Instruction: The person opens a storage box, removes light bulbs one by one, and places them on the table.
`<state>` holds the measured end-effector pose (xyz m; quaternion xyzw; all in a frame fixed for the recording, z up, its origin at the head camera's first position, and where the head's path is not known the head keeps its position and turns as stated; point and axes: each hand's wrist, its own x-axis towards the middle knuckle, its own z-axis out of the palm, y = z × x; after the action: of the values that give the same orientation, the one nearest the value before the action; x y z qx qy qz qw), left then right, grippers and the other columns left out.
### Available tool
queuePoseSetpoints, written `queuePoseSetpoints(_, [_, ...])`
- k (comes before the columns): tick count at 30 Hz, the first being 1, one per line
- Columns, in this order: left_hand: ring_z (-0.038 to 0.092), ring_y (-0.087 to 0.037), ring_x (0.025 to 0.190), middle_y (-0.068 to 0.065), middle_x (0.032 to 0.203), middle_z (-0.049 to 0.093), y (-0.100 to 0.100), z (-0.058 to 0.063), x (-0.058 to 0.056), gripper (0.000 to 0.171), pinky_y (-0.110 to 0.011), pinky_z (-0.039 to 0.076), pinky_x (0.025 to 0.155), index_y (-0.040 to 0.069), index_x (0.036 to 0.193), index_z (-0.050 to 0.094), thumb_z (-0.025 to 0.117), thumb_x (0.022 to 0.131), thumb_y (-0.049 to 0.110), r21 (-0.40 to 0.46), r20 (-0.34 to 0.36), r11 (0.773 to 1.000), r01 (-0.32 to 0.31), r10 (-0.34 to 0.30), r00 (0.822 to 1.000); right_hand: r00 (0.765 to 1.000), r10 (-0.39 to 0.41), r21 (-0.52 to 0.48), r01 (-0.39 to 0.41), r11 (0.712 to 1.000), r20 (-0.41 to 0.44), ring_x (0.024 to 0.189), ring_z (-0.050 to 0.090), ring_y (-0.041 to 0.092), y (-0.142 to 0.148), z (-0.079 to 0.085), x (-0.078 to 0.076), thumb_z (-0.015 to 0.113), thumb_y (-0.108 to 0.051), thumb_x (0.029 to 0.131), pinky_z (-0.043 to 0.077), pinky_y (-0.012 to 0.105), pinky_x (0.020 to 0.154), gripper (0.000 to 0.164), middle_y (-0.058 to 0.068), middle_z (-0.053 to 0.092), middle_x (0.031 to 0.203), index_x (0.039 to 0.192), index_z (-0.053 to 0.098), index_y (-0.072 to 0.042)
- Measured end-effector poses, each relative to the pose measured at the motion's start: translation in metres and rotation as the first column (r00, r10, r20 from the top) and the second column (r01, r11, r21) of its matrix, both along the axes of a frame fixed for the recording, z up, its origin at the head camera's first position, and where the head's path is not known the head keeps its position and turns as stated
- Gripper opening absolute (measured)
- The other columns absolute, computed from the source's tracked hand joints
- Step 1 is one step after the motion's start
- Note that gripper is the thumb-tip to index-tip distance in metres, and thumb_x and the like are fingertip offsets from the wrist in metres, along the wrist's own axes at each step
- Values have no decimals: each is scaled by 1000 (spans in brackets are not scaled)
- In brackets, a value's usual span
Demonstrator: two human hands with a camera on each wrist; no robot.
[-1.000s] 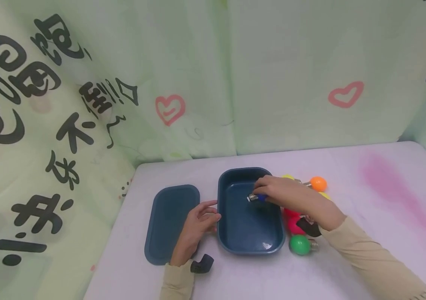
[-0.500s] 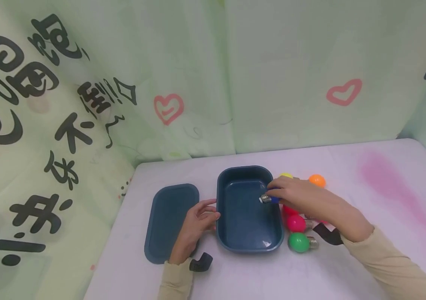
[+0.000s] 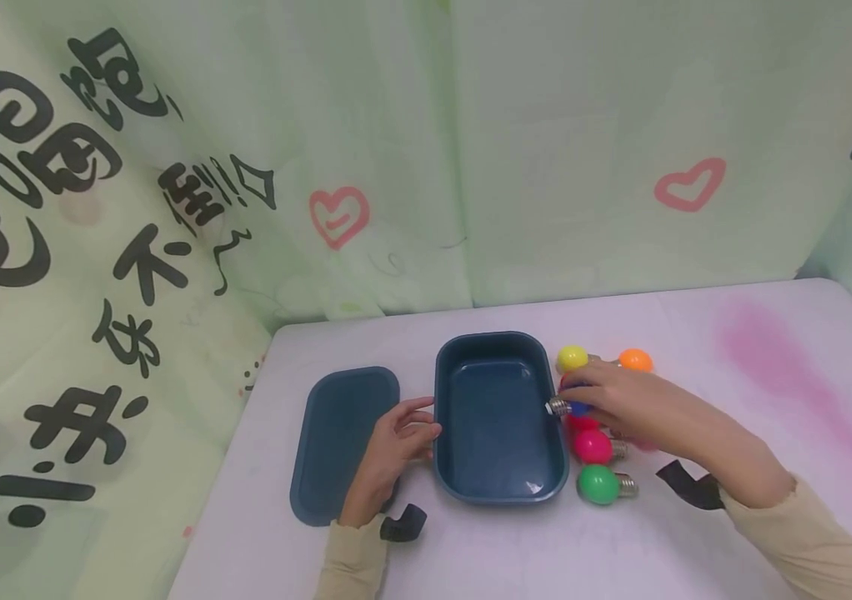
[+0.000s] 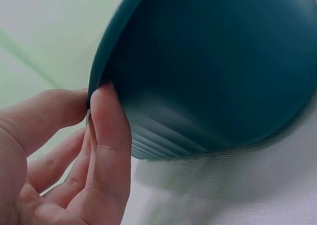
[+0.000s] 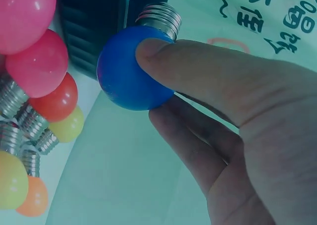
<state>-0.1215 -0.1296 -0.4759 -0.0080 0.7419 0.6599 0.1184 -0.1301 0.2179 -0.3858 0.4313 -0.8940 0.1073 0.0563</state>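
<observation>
A dark blue plastic box (image 3: 501, 433), open at the top, stands on the table. My left hand (image 3: 393, 446) is at its left side; in the left wrist view, the thumb and a finger pinch the rim (image 4: 101, 51). A blue light bulb (image 5: 130, 71) with a silver screw base is held by my right hand (image 3: 628, 400), thumb on one side and fingers on the other. In the head view the bulb is just past the box's right edge, its base pointing left, and the hand partly covers it.
Right of the box lie more coloured bulbs: green (image 3: 600, 485), pink (image 3: 593, 447), yellow (image 3: 572, 358) and orange (image 3: 635, 360), some behind the right hand. A flat dark blue lid (image 3: 343, 417) lies left of the box. A printed curtain (image 3: 561, 167) hangs behind the table.
My right hand has carried the blue bulb rightward from above the box's inside to its right edge, beside the other bulbs. The left hand stays at the rim.
</observation>
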Motion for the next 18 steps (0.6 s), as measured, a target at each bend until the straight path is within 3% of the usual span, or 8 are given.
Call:
queuePoseSetpoints(11, [65,-14,84,-8,106,65,0,1,1,50,-25,56,69,7,137,56,73,91,17,5,-2,1000,-2,2,1000,993,-106,63,103,993,53,110,62,31,25,-7,15,89,-14,71,59,41,79,45,9,65,118,113,73,-10])
queuePoseSetpoints(18, [64,-14,84,-8,106,64,1,1,1,50,-24,56,69,7,137,56,73,91,16,9,-8,1000,-1,1,1000,985,-146,86,138,987,94,109,61,30,38,-14,19,89,-8,69,59,40,80,46,9,65,118,112,73,-9])
